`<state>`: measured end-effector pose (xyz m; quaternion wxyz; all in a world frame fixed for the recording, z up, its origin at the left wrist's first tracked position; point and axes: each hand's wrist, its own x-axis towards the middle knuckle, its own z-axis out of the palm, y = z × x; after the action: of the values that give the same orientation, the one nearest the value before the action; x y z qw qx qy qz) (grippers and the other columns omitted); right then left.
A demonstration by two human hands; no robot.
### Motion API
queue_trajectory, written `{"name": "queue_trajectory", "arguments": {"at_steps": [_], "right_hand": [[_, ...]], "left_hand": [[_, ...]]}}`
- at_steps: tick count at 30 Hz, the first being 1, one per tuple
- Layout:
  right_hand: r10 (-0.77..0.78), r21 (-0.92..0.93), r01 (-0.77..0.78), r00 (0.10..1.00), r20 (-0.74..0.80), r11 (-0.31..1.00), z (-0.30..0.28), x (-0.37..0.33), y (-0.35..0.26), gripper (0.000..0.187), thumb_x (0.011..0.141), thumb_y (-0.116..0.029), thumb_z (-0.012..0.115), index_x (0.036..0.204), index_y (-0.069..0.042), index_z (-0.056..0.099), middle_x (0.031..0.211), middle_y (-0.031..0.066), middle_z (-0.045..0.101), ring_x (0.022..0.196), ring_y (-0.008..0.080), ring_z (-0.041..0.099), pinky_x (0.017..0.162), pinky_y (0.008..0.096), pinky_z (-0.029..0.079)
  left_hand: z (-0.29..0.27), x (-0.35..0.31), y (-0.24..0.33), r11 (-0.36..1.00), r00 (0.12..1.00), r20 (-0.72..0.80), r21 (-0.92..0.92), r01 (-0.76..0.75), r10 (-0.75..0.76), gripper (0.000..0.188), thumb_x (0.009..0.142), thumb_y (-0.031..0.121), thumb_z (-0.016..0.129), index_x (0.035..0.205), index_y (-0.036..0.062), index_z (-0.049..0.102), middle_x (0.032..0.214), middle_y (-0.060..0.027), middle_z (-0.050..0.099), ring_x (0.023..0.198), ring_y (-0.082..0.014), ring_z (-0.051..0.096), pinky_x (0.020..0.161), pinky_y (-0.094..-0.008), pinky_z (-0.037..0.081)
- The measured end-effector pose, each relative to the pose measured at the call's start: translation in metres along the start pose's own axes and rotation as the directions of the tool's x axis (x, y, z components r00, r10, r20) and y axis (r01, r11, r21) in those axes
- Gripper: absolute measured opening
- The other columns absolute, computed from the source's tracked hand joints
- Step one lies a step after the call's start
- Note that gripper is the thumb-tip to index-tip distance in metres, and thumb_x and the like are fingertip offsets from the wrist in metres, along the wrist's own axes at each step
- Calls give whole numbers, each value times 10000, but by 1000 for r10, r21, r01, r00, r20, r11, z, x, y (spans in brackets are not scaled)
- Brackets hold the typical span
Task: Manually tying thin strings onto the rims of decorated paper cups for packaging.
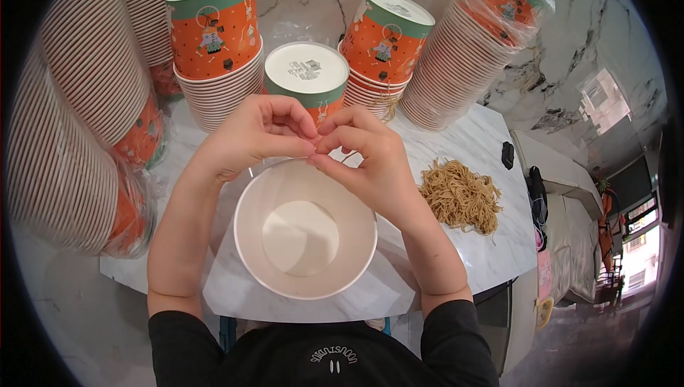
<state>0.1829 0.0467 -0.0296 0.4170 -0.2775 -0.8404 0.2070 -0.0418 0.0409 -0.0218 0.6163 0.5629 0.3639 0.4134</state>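
Observation:
An empty white paper bowl (pixel 305 236) stands upright on the marble table (pixel 463 252) in front of me. Just above its far rim my left hand (pixel 253 136) and my right hand (pixel 370 163) meet, fingertips pinched together on a thin rubber band (pixel 347 155) held between them. The band is small and mostly hidden by my fingers. A loose heap of tan rubber bands (pixel 460 196) lies on the table to the right of my right hand.
Stacks of orange-and-green printed paper bowls stand upside down behind my hands (pixel 214 38), (pixel 308 77), (pixel 385 42). Tall plastic-wrapped stacks lean at the left (pixel 78 116) and back right (pixel 474 52). A small black object (pixel 507 154) lies near the table's right edge.

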Motion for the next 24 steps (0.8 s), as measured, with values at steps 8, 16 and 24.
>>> {"name": "queue_trajectory", "arguments": {"at_steps": [8,16,24], "right_hand": [[25,0,-25,999,31,1000,-1,-1,-2,134,789,-107,836,831,-55,720,1010,51,663,867,238,689,708,349,545],[55,4,-56,997,57,998,-3,-2,0,138,783,-120,834,825,-58,718,1014,51,662,889,237,685,721,357,543],[66,55,-68,997,29,996,-4,2,-6,151,801,-122,839,889,-40,748,1033,57,667,856,215,678,702,332,541]], "left_hand": [[-7,-4,4,1000,999,-32,23,-5,6,191,815,-45,767,966,21,671,943,-51,730,872,-96,720,818,-228,592],[-11,-2,2,1000,1000,-22,29,1,-1,178,820,-46,762,963,14,675,934,-57,731,874,-100,721,820,-230,589],[-8,-2,3,1000,1000,-8,16,-4,5,168,842,-33,764,985,4,683,950,-61,733,893,-114,722,837,-244,586]]}}
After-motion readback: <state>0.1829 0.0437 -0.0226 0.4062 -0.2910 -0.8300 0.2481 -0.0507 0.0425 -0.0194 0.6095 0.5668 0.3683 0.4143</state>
